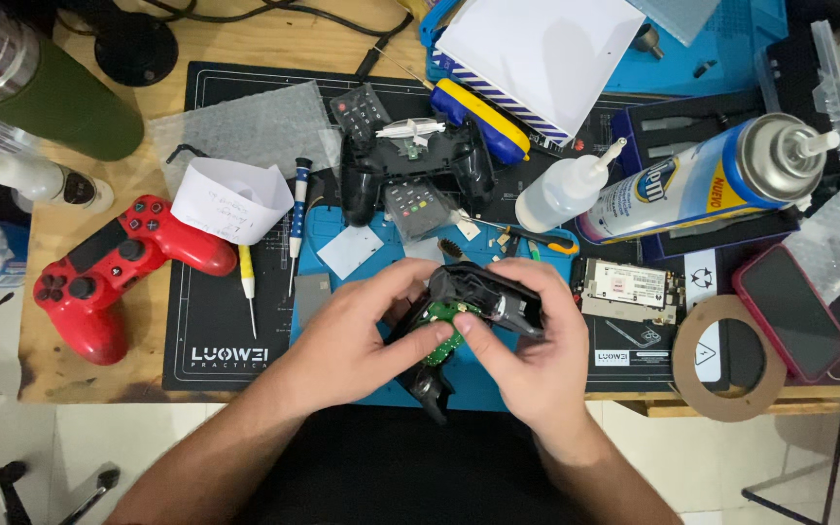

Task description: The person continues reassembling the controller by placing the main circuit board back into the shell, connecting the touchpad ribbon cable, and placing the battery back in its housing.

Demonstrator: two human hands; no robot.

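Left hand: our left hand [347, 335] grips the black plastic controller shell with a green circuit board [459, 316] from the left.
Right hand: our right hand [527, 350] pinches the board's edge.
Position: the shell hangs above the blue work mat [362, 282], near the wooden table's front edge [99, 384].
Room: we see a red gamepad [114, 267] well apart on the left and a brown tape ring [726, 355] on the right.

- Both hands meet at the near edge of the desk [99, 374]: left hand [347, 340] and right hand [537, 345] close around an opened controller shell [483, 297], a circuit board [442, 326] between the thumbs.
- Behind the hands, on the work mat [216, 331], lies a second opened controller [415, 170].
- Left of the hands, a whole controller [114, 267] rests on the desk; a folded paper [230, 199] and two screwdrivers [296, 224] lie between.
- Right of the hands: a loose board [629, 290], then a tape ring [726, 358], then a phone [791, 311].
- Behind those, a spray can [702, 180] lies on its side, with a squeeze bottle [566, 190] just to its left.
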